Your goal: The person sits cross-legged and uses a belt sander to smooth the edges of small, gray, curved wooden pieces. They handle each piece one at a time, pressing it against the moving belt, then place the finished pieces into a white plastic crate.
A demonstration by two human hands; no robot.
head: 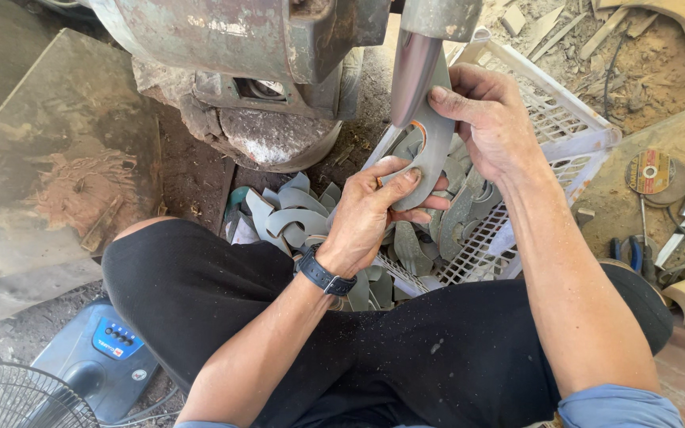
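Your left hand (374, 210) pinches the lower end of a curved grey metal blade (430, 143), thumb on top; your right hand (489, 119) clamps its upper part, fingers pressed together. Just beyond your fingertips the blade meets a shiny belt (412, 67) — contact appears likely, though the view is tight. Below your fingers lies a white crate (572, 119) of similar blades (295, 210); further out — a rusty machine (255, 47).

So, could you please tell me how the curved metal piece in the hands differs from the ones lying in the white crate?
The held piece stands nearly upright, gripped by the left hand and right hand; the pieces in the crate lie loose and overlapping. The held piece meets the shiny belt and shows an orange glow at its edge; the pieces in the crate show none. Both are grey, curved and flat.
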